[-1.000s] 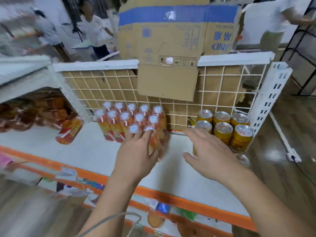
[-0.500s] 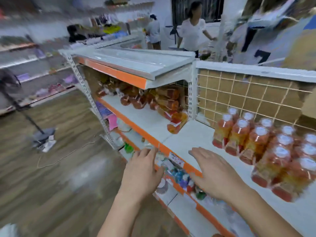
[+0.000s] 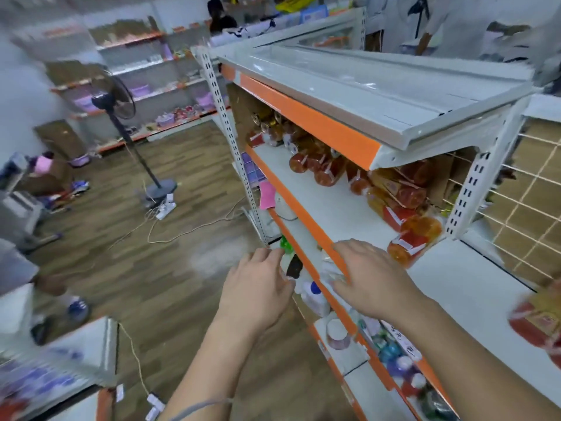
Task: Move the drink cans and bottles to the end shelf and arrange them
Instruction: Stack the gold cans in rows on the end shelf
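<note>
Since half a second ago the view has swung further left down the aisle, and the standing bottles (image 3: 538,325) have slid to the right edge, where only a blurred part of them shows. They stand on the white end shelf (image 3: 473,287), in front of its wire grid (image 3: 529,189). More bottles lie on their sides (image 3: 403,192) in a loose row on the side shelf (image 3: 306,177), under its top board. The left hand (image 3: 258,290) hangs palm down in front of the lower goods, fingers loosely bent, holding nothing. The right hand (image 3: 375,278) is spread flat over the orange edge (image 3: 303,221) of that shelf, fingers straight and empty; whether it touches the edge I cannot tell. A fan (image 3: 113,100) stands on the wooden floor (image 3: 170,284) to the left.
</note>
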Tool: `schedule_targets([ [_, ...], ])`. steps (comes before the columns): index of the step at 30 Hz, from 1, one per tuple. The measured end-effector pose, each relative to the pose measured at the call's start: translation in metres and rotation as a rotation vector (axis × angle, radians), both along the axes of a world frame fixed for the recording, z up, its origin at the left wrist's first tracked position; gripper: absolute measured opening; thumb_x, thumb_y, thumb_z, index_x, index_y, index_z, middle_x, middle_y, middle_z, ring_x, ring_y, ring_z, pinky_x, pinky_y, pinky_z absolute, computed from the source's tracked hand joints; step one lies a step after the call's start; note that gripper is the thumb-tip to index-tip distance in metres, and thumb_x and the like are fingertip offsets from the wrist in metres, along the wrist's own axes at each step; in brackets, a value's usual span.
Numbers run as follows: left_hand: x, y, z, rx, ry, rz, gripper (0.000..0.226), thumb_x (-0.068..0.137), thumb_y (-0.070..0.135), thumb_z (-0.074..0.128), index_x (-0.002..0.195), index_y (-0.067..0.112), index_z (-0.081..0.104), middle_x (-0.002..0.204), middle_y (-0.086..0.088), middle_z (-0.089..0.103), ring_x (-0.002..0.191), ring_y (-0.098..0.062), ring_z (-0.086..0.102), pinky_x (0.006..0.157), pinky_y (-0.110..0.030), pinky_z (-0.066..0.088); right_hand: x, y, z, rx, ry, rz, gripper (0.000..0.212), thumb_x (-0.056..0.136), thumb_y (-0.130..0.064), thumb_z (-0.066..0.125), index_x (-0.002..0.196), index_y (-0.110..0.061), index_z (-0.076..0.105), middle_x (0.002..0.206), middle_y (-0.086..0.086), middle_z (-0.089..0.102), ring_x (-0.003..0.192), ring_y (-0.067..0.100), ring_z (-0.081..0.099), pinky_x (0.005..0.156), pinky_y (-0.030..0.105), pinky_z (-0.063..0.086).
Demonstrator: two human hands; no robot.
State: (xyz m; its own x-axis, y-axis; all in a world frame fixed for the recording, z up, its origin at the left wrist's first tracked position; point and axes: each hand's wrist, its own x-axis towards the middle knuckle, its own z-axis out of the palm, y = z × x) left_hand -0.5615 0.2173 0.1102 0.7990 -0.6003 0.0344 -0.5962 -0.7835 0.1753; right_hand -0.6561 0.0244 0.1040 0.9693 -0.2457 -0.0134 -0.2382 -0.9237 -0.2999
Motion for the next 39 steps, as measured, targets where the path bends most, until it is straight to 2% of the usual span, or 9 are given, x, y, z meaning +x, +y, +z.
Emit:
schedule_targets([
  [7, 0.121, 0.032, 0.009, -0.046, -0.064, 0.077, 0.058, 0.095, 0.052, 0.056, 0.147, 0.033, 0.042, 0.138, 0.006, 0.053, 0.126, -0.024, 0.049, 0.102, -0.037, 0.043, 0.133, 0.018, 0.006, -0.02, 0.005, 0.084, 0.044, 0.093, -0.039, 0.055, 0.134, -0.027, 0.046, 0.129, -0.008, 0.054, 0.124, 0.018, 0.049, 0.096, 0.031, 0.039],
  [15, 0.305, 0.05, -0.001, -0.085, -0.002, -0.003, 0.057, 0.096, 0.05, 0.055, 0.149, 0.033, 0.04, 0.148, 0.009, 0.049, 0.136, -0.021, 0.043, 0.108, -0.036, 0.04, 0.291, 0.024, -0.005, -0.001, 0.041, -0.067, 0.064, 0.096, -0.05, 0.054, 0.153, -0.03, 0.033, 0.152, -0.009, 0.042, 0.141, 0.016, 0.039, 0.11, 0.031, 0.034],
  [21, 0.426, 0.016, -0.035, -0.064, 0.144, -0.078, 0.059, 0.096, 0.049, 0.056, 0.151, 0.035, 0.038, 0.146, 0.008, 0.05, 0.136, -0.022, 0.042, 0.108, -0.039, 0.041, 0.377, -0.003, -0.028, 0.097, 0.081, -0.21, 0.056, 0.083, -0.056, 0.049, 0.134, -0.034, 0.048, 0.125, -0.012, 0.056, 0.123, 0.019, 0.054, 0.098, 0.037, 0.046],
  [25, 0.499, -0.03, -0.051, -0.093, 0.175, -0.075, 0.056, 0.094, 0.046, 0.06, 0.147, 0.035, 0.044, 0.142, 0.007, 0.054, 0.132, -0.022, 0.049, 0.102, -0.038, 0.044, 0.43, -0.04, -0.048, 0.095, 0.111, -0.265, 0.064, 0.092, -0.045, 0.061, 0.15, -0.03, 0.039, 0.148, -0.006, 0.048, 0.136, 0.02, 0.046, 0.107, 0.037, 0.043],
  [28, 0.55, -0.064, -0.049, -0.132, 0.196, -0.068, 0.055, 0.096, 0.042, 0.061, 0.146, 0.03, 0.046, 0.137, 0.003, 0.057, 0.128, -0.024, 0.054, 0.097, -0.038, 0.048, 0.489, -0.071, -0.053, 0.122, 0.153, -0.281, 0.066, 0.093, -0.047, 0.06, 0.151, -0.026, 0.038, 0.151, -0.002, 0.047, 0.137, 0.022, 0.046, 0.105, 0.041, 0.046],
  [31, 0.6, -0.09, -0.037, -0.17, 0.192, -0.098, 0.053, 0.096, 0.036, 0.063, 0.146, 0.025, 0.047, 0.135, -0.001, 0.057, 0.126, -0.026, 0.055, 0.095, -0.04, 0.05, 0.553, -0.094, -0.042, 0.142, 0.16, -0.286, 0.067, 0.09, -0.052, 0.058, 0.148, -0.025, 0.041, 0.147, 0.002, 0.052, 0.132, 0.026, 0.053, 0.099, 0.044, 0.05],
  [34, 0.655, -0.117, -0.023, -0.216, 0.172, -0.119, 0.046, 0.097, 0.036, 0.061, 0.14, 0.024, 0.05, 0.131, -0.004, 0.059, 0.123, -0.029, 0.056, 0.093, -0.042, 0.05, 0.609, -0.109, -0.024, 0.181, 0.137, -0.321, 0.064, 0.092, -0.044, 0.063, 0.149, -0.025, 0.042, 0.142, 0.004, 0.057, 0.125, 0.029, 0.057, 0.095, 0.045, 0.053],
  [36, 0.695, -0.143, -0.022, -0.24, 0.16, -0.125, 0.046, 0.095, 0.038, 0.061, 0.137, 0.023, 0.05, 0.126, -0.006, 0.059, 0.12, -0.032, 0.056, 0.092, -0.046, 0.052, 0.642, -0.119, -0.022, 0.223, 0.116, -0.351, 0.059, 0.091, -0.039, 0.064, 0.145, -0.023, 0.046, 0.13, 0.005, 0.064, 0.117, 0.03, 0.063, 0.09, 0.046, 0.055],
  [39, 0.75, -0.188, -0.033, -0.258, 0.129, -0.158, 0.054, 0.094, 0.038, 0.062, 0.143, 0.02, 0.047, 0.13, -0.009, 0.056, 0.123, -0.033, 0.054, 0.094, -0.047, 0.05, 0.695, -0.138, -0.029, 0.271, 0.058, -0.414, 0.043, 0.086, -0.036, 0.066, 0.124, -0.018, 0.056, 0.107, 0.004, 0.068, 0.104, 0.031, 0.067, 0.083, 0.041, 0.056],
])
